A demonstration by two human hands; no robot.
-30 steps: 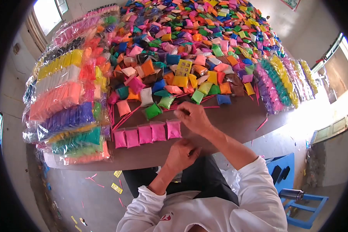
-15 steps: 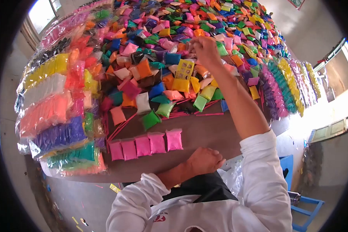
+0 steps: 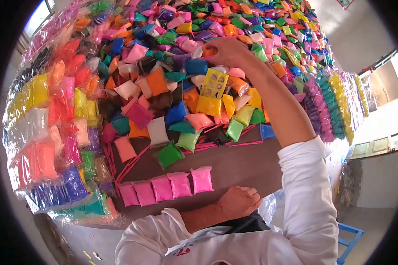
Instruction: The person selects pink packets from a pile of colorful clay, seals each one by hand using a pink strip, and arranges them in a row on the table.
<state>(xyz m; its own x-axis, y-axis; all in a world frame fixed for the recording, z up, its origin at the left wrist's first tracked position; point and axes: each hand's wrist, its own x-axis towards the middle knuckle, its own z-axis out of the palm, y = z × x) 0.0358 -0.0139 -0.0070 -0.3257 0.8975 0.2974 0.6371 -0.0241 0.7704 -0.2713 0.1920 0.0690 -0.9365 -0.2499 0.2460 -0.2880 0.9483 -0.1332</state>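
Note:
My right hand (image 3: pixel 227 51) reaches forward into a large heap of small colourful packets, fingers curled down among them. Orange and pink show between thumb and fingers, but what they grip is partly hidden. Close by lie a blue packet (image 3: pixel 197 67) and a yellow printed card (image 3: pixel 214 83). My left hand (image 3: pixel 239 202) rests loosely closed at the near table edge, with nothing showing in it. To its left, several bright pink packets (image 3: pixel 163 188) lie in a slanting row on the brown table (image 3: pixel 239 165); the rightmost pink packet (image 3: pixel 202 179) sits slightly apart.
Clear bags of sorted packets (image 3: pixel 35 132) are stacked along the left side. More bagged rows (image 3: pixel 334 106) line the right. Thin pink sticks (image 3: pixel 132 163) lie at the heap's near edge, beside a green packet (image 3: pixel 170 154). A blue stool frame (image 3: pixel 351 240) stands at lower right.
My right hand has moved slightly left, its fingers spreading and lowering around packets in the heap. My left hand stays closed at the table edge. The view has shifted, so the pink row appears lower.

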